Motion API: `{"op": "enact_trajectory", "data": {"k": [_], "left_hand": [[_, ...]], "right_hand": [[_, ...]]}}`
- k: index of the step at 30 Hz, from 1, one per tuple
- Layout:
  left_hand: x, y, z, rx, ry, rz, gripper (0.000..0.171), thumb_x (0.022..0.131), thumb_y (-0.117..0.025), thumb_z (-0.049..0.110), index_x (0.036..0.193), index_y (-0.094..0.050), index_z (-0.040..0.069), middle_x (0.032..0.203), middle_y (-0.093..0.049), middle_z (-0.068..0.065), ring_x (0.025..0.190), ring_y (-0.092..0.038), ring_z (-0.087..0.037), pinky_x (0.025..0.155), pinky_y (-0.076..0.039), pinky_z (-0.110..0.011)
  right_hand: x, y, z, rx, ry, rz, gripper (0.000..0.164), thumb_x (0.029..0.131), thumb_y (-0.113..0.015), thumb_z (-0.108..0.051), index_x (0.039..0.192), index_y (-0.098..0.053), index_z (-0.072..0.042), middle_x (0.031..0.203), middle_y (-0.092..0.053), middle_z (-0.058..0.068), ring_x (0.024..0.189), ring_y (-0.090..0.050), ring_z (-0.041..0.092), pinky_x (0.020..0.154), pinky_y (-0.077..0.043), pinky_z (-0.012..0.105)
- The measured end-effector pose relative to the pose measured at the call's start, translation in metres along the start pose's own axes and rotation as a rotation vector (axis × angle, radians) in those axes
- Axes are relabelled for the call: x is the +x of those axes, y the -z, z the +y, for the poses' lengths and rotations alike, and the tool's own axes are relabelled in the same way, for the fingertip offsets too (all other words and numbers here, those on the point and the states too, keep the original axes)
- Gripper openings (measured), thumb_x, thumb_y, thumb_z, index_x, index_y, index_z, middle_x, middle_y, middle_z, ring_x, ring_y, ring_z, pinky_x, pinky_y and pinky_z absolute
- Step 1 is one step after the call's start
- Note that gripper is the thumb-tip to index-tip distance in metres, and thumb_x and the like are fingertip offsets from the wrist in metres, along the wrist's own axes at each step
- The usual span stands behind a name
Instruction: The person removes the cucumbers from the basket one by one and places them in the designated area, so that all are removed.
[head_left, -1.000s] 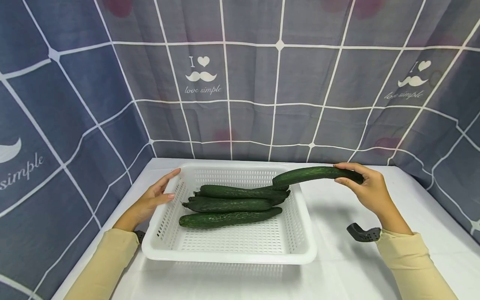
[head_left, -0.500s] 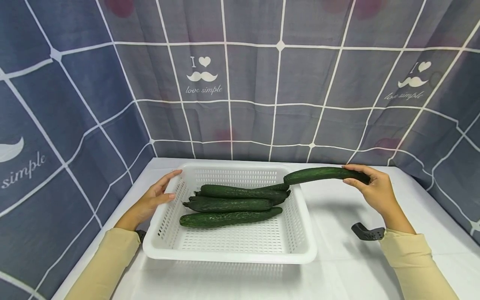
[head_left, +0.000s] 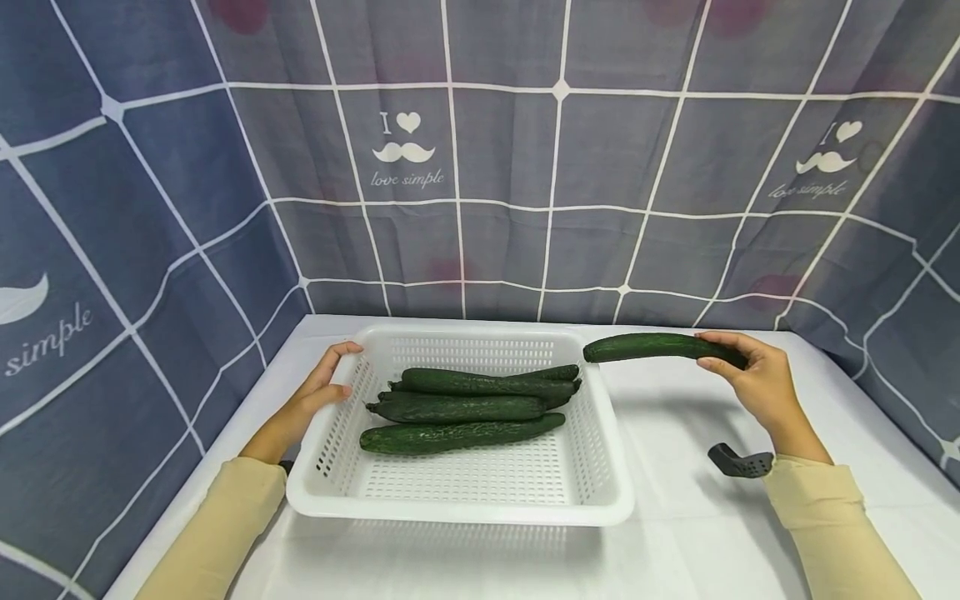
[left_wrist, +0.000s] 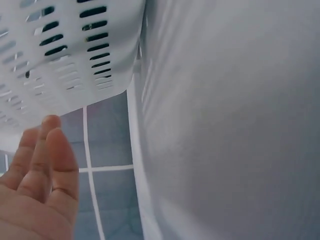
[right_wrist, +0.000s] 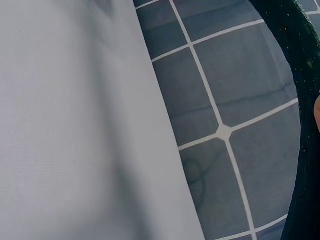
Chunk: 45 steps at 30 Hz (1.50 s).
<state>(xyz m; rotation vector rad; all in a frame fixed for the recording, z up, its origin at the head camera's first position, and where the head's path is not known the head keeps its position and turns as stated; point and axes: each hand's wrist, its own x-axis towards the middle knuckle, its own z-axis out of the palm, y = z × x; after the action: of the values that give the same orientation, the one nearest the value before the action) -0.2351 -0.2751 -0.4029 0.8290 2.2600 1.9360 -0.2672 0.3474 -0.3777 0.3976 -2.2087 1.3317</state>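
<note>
In the head view, my right hand [head_left: 759, 379] grips a long dark green cucumber [head_left: 645, 346] by its right end, thumb below and fingers on top. It is held level above the table, and its left tip overlaps the basket's back right rim in this view. The right wrist view catches the cucumber [right_wrist: 306, 65] at its right side. My left hand [head_left: 306, 400] holds the left rim of a white plastic basket [head_left: 457, 510], thumb over the edge; its other fingers [left_wrist: 62, 160] lie against the outer wall. Several cucumbers [head_left: 465, 408] lie side by side inside the basket.
A white cloth [head_left: 675, 533] covers the table. Blue-grey checked curtains [head_left: 510, 150] stand at the back and both sides. A black curved piece [head_left: 738, 461] juts from the right wrist.
My right hand has moved to the right with the cucumber, bringing its left tip from over the basket out to the right rim. The left hand and basket have hardly moved.
</note>
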Motion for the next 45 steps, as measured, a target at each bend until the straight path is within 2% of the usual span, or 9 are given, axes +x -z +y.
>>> {"op": "enact_trajectory", "data": {"k": [3, 7, 12, 17, 24, 31, 35, 41, 45], "left_hand": [[-0.001, -0.002, 0.002, 0.021, 0.021, 0.02, 0.056, 0.097, -0.039, 0.002, 0.15, -0.037, 0.021, 0.153, -0.027, -0.029, 0.123, -0.049, -0.023, 0.08, -0.058, -0.044], [0.0, -0.004, 0.003, 0.021, 0.037, 0.033, 0.055, 0.097, -0.038, 0.002, 0.15, -0.035, 0.017, 0.152, -0.028, -0.029, 0.122, -0.048, -0.025, 0.082, -0.057, -0.045], [0.0, -0.005, 0.006, 0.015, 0.05, 0.048, 0.056, 0.096, -0.038, 0.002, 0.149, -0.036, 0.018, 0.152, -0.028, -0.029, 0.121, -0.048, -0.028, 0.079, -0.058, -0.046], [-0.001, -0.006, 0.006, 0.011, 0.02, 0.06, 0.058, 0.094, -0.038, 0.0, 0.147, -0.04, 0.023, 0.151, -0.028, -0.031, 0.12, -0.049, -0.027, 0.078, -0.057, -0.044], [-0.002, -0.006, 0.006, 0.017, 0.016, 0.076, 0.059, 0.091, -0.037, -0.001, 0.146, -0.04, 0.02, 0.149, -0.029, -0.031, 0.118, -0.051, -0.025, 0.079, -0.058, -0.042], [-0.004, -0.007, 0.009, 0.032, 0.057, 0.079, 0.058, 0.092, -0.037, -0.001, 0.147, -0.036, 0.016, 0.154, -0.028, -0.031, 0.121, -0.047, -0.034, 0.078, -0.058, -0.045], [-0.003, -0.007, 0.008, 0.032, 0.043, 0.08, 0.059, 0.092, -0.038, -0.001, 0.148, -0.037, 0.016, 0.152, -0.03, -0.029, 0.119, -0.049, -0.028, 0.077, -0.058, -0.043], [0.0, -0.006, 0.002, 0.022, -0.022, 0.077, 0.061, 0.092, -0.04, -0.002, 0.149, -0.043, 0.02, 0.144, -0.038, -0.021, 0.115, -0.055, -0.02, 0.077, -0.059, -0.038], [0.001, -0.005, 0.0, 0.036, -0.051, 0.075, 0.061, 0.093, -0.041, -0.003, 0.15, -0.045, 0.018, 0.143, -0.044, -0.014, 0.116, -0.055, -0.017, 0.08, -0.058, -0.034]], "right_hand": [[0.001, 0.0, 0.005, 0.03, -0.024, 0.003, 0.037, 0.086, -0.077, 0.021, 0.121, -0.074, 0.012, 0.101, -0.074, -0.028, 0.085, -0.068, -0.01, 0.073, -0.052, 0.008], [0.0, 0.001, 0.008, 0.046, -0.048, 0.008, 0.037, 0.087, -0.077, 0.02, 0.122, -0.075, 0.01, 0.1, -0.074, -0.027, 0.085, -0.069, -0.009, 0.074, -0.052, 0.008], [-0.001, 0.003, 0.01, 0.039, -0.067, 0.01, 0.037, 0.088, -0.078, 0.017, 0.123, -0.076, 0.007, 0.099, -0.074, -0.027, 0.085, -0.068, -0.009, 0.075, -0.051, 0.008], [-0.001, 0.003, 0.018, 0.024, -0.082, 0.007, 0.036, 0.088, -0.078, 0.017, 0.123, -0.074, 0.01, 0.098, -0.073, -0.028, 0.085, -0.067, -0.009, 0.075, -0.051, 0.007], [-0.002, 0.003, 0.031, 0.019, -0.099, -0.035, 0.034, 0.087, -0.076, 0.021, 0.12, -0.074, 0.012, 0.098, -0.072, -0.028, 0.085, -0.066, -0.01, 0.072, -0.05, 0.007], [-0.005, 0.002, 0.035, -0.104, -0.127, -0.066, 0.035, 0.088, -0.082, 0.011, 0.121, -0.07, 0.016, 0.097, -0.066, -0.035, 0.086, -0.061, -0.013, 0.072, -0.047, 0.007], [-0.007, 0.0, 0.036, -0.193, -0.107, -0.092, 0.035, 0.087, -0.086, 0.005, 0.119, -0.073, 0.012, 0.098, -0.064, -0.036, 0.09, -0.057, -0.017, 0.078, -0.044, 0.007], [-0.01, -0.002, 0.039, -0.251, -0.103, -0.137, 0.032, 0.087, -0.088, -0.002, 0.116, -0.077, 0.007, 0.099, -0.065, -0.034, 0.097, -0.05, -0.024, 0.085, -0.038, 0.005], [-0.011, -0.001, 0.043, -0.254, -0.127, -0.174, 0.032, 0.088, -0.088, -0.004, 0.117, -0.078, 0.006, 0.102, -0.072, -0.024, 0.099, -0.048, -0.024, 0.086, -0.037, 0.005]]}}
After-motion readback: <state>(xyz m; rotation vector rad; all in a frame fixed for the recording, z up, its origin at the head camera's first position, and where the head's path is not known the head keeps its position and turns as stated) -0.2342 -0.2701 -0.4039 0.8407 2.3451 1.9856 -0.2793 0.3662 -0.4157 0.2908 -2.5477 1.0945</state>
